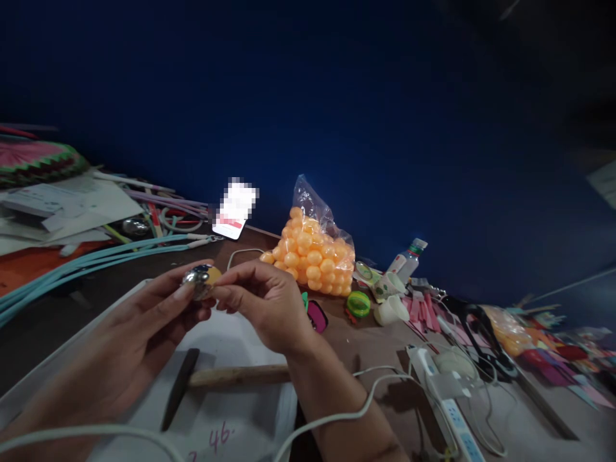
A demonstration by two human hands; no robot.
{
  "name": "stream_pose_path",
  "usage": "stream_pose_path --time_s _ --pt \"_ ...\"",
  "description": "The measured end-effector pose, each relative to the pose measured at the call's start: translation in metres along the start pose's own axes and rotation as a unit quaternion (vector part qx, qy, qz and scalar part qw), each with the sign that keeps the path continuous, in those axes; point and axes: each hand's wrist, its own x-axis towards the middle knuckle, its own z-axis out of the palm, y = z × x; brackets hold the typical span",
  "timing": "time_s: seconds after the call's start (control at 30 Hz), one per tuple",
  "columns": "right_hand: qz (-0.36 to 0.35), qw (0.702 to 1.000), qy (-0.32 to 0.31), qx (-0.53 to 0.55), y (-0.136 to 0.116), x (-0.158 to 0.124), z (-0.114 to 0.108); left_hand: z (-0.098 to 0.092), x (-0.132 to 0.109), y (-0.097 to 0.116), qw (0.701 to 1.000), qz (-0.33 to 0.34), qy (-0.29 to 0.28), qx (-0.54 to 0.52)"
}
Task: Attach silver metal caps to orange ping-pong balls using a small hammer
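A small shiny silver, rounded piece [195, 280] with a yellowish part on its right side is held up over a white board [231, 337]. My left hand [158, 308] grips it between thumb and fingers from the left. The thumb and forefinger of my right hand [262, 298] pinch its right edge. Below my hands, a hammer with a wooden handle [240, 375] and a dark head [180, 388] lies on the board, partly behind my right forearm. Handwritten pink digits show near the board's lower edge.
A clear bag of orange balls [312, 256] stands behind my right hand, with a lit phone [235, 208] to its left. Pale blue cords [96, 263] lie at the left. Paper cups [391, 310], a bottle [411, 260], a power strip [457, 417] and white cables [337, 417] are at the right.
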Motion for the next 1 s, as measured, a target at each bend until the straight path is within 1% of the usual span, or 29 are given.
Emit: stream_pose_path --time_s 0.1,0.23,0.37,0.47,0.67,0.83,1.0 --pt "0.027 0.999 -0.012 0.018 -0.0005 0.0027 -0.0025 -0.0012 0.0005 -0.0009 1.000 0.002 -0.013 0.008" --pt "0.055 0.998 -0.003 0.024 0.0013 0.0045 -0.0051 -0.0015 -0.0014 -0.0006 1.000 0.010 -0.001 0.011" --pt "0.055 0.998 0.003 0.023 0.0014 0.0043 -0.0048 -0.0007 -0.0030 0.0004 1.000 0.002 0.010 0.020" --pt "0.055 0.998 0.006 0.017 0.0015 0.0037 -0.0042 -0.0003 -0.0030 0.0002 1.000 0.008 0.018 0.015" --pt "0.065 0.997 0.033 0.016 0.0029 0.0034 -0.0049 0.0014 -0.0032 0.0008 1.000 0.012 0.008 0.017" --pt "0.081 0.996 0.022 0.025 0.0008 0.0038 -0.0035 0.0000 -0.0033 0.0014 1.000 0.008 0.008 0.023" --pt "0.080 0.996 0.020 0.020 0.0017 0.0033 -0.0026 -0.0014 -0.0023 0.0010 1.000 0.014 0.007 0.027"
